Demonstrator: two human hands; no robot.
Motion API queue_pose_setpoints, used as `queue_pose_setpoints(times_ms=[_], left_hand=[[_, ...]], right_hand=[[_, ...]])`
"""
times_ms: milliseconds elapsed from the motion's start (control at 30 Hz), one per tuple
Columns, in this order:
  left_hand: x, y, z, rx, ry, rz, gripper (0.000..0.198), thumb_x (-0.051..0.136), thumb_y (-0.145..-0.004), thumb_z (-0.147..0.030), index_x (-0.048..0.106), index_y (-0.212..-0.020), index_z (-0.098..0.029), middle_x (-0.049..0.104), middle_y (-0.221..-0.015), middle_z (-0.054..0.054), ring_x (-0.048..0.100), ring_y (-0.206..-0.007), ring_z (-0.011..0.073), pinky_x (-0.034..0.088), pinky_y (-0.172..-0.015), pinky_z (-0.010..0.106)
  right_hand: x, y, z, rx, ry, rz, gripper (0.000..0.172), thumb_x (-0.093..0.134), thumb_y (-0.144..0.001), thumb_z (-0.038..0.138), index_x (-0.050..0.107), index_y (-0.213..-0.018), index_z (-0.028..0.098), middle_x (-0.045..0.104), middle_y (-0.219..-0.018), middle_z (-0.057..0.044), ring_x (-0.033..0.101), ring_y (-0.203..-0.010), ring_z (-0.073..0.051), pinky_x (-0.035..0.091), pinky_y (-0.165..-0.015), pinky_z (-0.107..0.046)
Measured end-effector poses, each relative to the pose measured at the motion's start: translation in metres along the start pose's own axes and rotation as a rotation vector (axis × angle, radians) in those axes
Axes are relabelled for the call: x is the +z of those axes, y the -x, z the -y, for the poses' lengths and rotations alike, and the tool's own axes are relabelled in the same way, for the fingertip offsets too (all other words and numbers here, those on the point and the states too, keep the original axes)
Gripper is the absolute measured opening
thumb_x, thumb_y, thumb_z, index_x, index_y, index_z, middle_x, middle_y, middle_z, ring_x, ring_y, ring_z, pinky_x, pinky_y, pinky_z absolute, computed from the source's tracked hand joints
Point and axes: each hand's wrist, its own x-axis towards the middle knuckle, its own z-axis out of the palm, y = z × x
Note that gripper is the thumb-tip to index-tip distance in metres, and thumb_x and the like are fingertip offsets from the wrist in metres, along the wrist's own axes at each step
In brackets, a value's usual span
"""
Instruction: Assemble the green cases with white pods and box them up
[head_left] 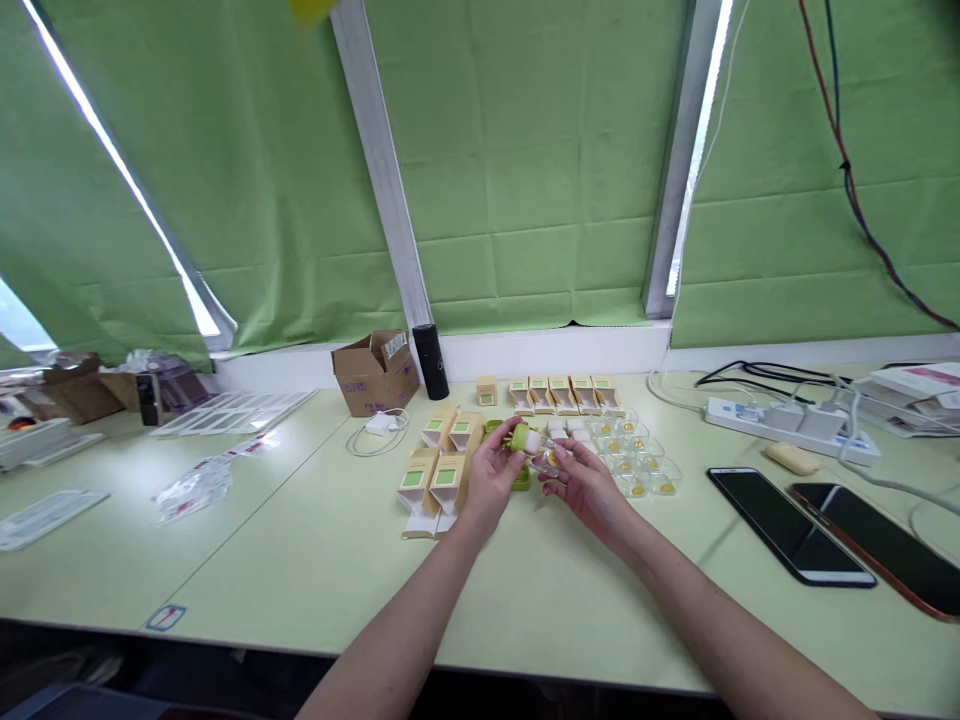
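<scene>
My left hand (pixel 491 478) is closed around a small green-and-white piece (pixel 529 439), its exact kind too small to tell. Close beside it, my right hand (pixel 591 487) pinches a clear plastic cup with a yellow centre (pixel 547 462). The two pieces nearly meet; I cannot tell if they touch. To the right of my right hand stand several similar clear cups (pixel 649 470) with yellow centres. White pieces (pixel 576 427) lie behind my hands, and a green piece (pixel 522 480) shows beneath them. Left of my left hand are several small open cartons with green labels (pixel 447 474).
More small cartons (pixel 566 394) line the back. Behind left stand a cardboard box (pixel 376 378), a black cylinder (pixel 430 362) and a white charger (pixel 382 424). At right lie two phones (pixel 791 525), a power strip (pixel 795 430) and cables. Plastic bags (pixel 196 488) lie left.
</scene>
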Motion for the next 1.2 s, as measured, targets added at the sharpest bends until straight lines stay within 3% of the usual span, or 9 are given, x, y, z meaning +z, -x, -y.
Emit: queue_pose_setpoints(times_ms=[400, 667, 1200], left_hand=[[0.0044, 0.0029, -0.0044, 0.045, -0.142, 0.071, 0.054, 0.080, -0.087, -0.037, 0.065, -0.136, -0.019, 0.063, -0.143, 0.016, 0.062, -0.130, 0.0321, 0.053, -0.108, 0.042], [0.0043, 0.0037, -0.0036, 0.078, -0.179, 0.087, 0.051, 0.080, -0.087, -0.033, 0.067, -0.134, -0.019, 0.063, -0.142, 0.016, 0.061, -0.132, 0.0310, 0.048, -0.114, 0.043], [0.0006, 0.0027, -0.0051, 0.051, -0.160, 0.085, 0.049, 0.086, -0.078, -0.029, 0.075, -0.125, -0.019, 0.068, -0.132, 0.014, 0.065, -0.122, 0.0304, 0.052, -0.106, 0.042]], right_hand=[[-0.0015, -0.0023, -0.0007, -0.027, -0.029, 0.010, 0.048, 0.097, -0.068, 0.044, 0.064, -0.097, 0.024, 0.078, -0.084, -0.001, 0.073, -0.067, -0.016, 0.057, -0.061, -0.029], [-0.0018, -0.0027, -0.0010, -0.027, -0.042, 0.027, 0.048, 0.097, -0.068, 0.045, 0.065, -0.097, 0.023, 0.078, -0.083, -0.002, 0.072, -0.067, -0.017, 0.057, -0.063, -0.030], [0.0017, 0.0017, 0.0029, -0.016, -0.031, 0.049, 0.046, 0.097, -0.068, 0.044, 0.067, -0.096, 0.023, 0.077, -0.088, -0.002, 0.069, -0.070, -0.015, 0.056, -0.066, -0.030]])
